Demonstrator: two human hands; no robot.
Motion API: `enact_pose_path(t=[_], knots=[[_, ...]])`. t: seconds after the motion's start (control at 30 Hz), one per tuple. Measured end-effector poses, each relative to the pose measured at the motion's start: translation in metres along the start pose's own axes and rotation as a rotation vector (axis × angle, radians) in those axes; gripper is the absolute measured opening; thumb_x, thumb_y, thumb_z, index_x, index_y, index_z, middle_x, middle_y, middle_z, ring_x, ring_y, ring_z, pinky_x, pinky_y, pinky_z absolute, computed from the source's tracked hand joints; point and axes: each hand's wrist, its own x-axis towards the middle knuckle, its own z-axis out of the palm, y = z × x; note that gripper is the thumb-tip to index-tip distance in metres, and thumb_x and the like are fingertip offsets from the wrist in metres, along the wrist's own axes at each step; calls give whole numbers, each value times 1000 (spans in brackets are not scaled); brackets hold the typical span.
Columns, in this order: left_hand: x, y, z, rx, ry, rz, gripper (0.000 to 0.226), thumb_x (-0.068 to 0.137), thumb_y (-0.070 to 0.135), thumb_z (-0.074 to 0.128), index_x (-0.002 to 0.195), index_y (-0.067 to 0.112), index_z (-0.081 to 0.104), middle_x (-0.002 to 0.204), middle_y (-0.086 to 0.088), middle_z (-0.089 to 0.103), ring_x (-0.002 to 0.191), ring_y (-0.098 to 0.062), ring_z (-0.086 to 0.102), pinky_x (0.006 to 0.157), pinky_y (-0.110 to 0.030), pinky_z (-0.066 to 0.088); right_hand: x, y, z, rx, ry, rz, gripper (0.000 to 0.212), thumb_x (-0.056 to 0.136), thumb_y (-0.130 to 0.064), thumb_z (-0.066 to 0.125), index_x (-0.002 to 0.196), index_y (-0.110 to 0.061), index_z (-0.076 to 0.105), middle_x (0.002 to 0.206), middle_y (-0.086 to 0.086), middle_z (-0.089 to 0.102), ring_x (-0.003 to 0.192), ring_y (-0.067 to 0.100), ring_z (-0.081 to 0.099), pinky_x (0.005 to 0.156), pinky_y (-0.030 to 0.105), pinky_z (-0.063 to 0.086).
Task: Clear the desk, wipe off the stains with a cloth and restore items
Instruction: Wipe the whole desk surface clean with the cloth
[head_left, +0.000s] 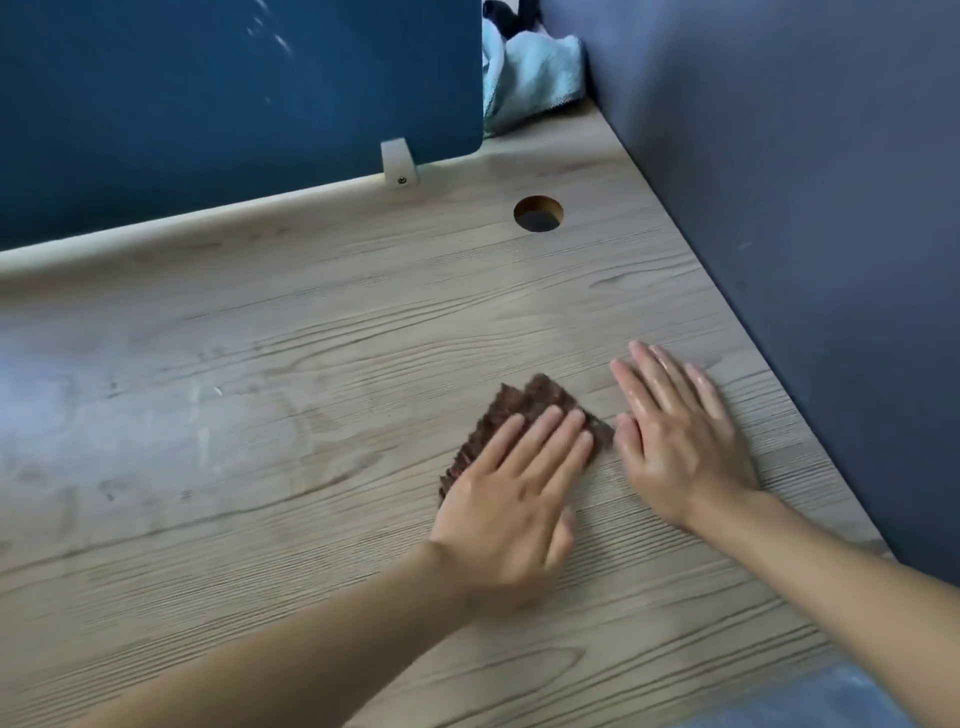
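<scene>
straight fingers (540, 431) on one cloth (540, 402)

Your one view: head-worn wide-angle camera, aimed forward and down across desk (311, 338). Close in: your left hand (511, 493) and right hand (680, 441) sit mid-frame, forearms entering from bottom. Blue partition (234, 104) fills upper left, grey wall (805, 208) right side.

Soft even daylight; pale glare on surface (78, 395), left; motion blur on left hand (511, 499); edges bowed.
</scene>
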Motion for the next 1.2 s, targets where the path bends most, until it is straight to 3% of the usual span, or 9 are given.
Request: enact_pose_path(t=[0.1, 0.2, 0.27, 0.47, 0.6, 0.7, 0.9, 1.07, 1.2], knots=[[10, -18, -3, 15, -50, 82, 68, 97, 41, 25, 160, 18, 15, 167, -2, 8, 154, -18, -1, 124, -42, 3, -3, -1, -4, 4, 12, -10, 62, 93, -37, 30, 148, -13, 44, 159, 9, 34, 147, 23, 30, 118, 49, 24], [55, -45, -17, 8, 21, -332, 66, 100, 44, 12, 160, 19, 3, 168, -2, -3, 153, -17, -11, 125, -42, -3, 15, 0, -12, -11, 11, -35, 51, 84, -39, 35, 122, -15, 61, 134, 11, 54, 124, 30, 48, 101, 51, 36], [68, -46, -17, 7, 52, -515, 66, 101, 44, 9, 160, 16, 1, 167, -3, -7, 153, -19, -13, 125, -44, -3, 48, -1, -20, 8, -2, -28, 43, 82, -42, 30, 102, -17, 60, 116, 7, 53, 106, 29, 49, 90, 47, 35], [22, -11, -12, 13, -56, -144, 67, 101, 49, 21, 159, 15, 17, 167, -4, 8, 154, -23, -1, 122, -45, 4, 118, -9, -8, 31, -23, -149, 65, 92, -45, 19, 146, -18, 43, 158, 10, 34, 145, 25, 29, 118, 46, 18], [69, -67, -22, -8, 30, -396, 63, 98, 45, 8, 160, 31, 2, 166, 7, -7, 153, -11, -10, 124, -36, -4, 118, -7, -1, 32, -1, -157, 62, 93, -42, 26, 145, -17, 46, 156, 12, 37, 146, 25, 30, 119, 50, 21], [83, -70, -25, 0, 55, -538, 65, 97, 42, 10, 160, 26, -1, 167, 4, -9, 153, -13, -14, 125, -39, -3, 119, -7, 0, 27, -15, -156, 61, 93, -41, 27, 146, -17, 46, 156, 13, 37, 146, 26, 30, 118, 52, 21], [53, -32, -18, -10, -49, -149, 60, 104, 41, 17, 160, 20, 10, 167, 0, 4, 154, -17, -6, 124, -43, 3, 119, -7, -3, 3, -28, -170, 61, 93, -40, 26, 144, -15, 48, 156, 15, 37, 146, 28, 30, 117, 54, 23], [96, -69, -26, -34, 34, -609, 68, 98, 41, 11, 160, 17, 2, 167, 1, -6, 153, -13, -13, 125, -38, -6, 118, -8, -1, 7, -28, -173, 60, 94, -40, 25, 144, -15, 49, 155, 15, 38, 146, 27, 31, 117, 54, 23], [98, -82, -30, -110, -29, -548, 71, 91, 43, 6, 160, 26, 1, 166, 6, -9, 152, -9, -14, 123, -31, -9, 120, -7, -3, 4, -30, -164, 61, 95, -41, 24, 146, -16, 46, 156, 14, 36, 147, 27, 29, 118, 53, 21]])
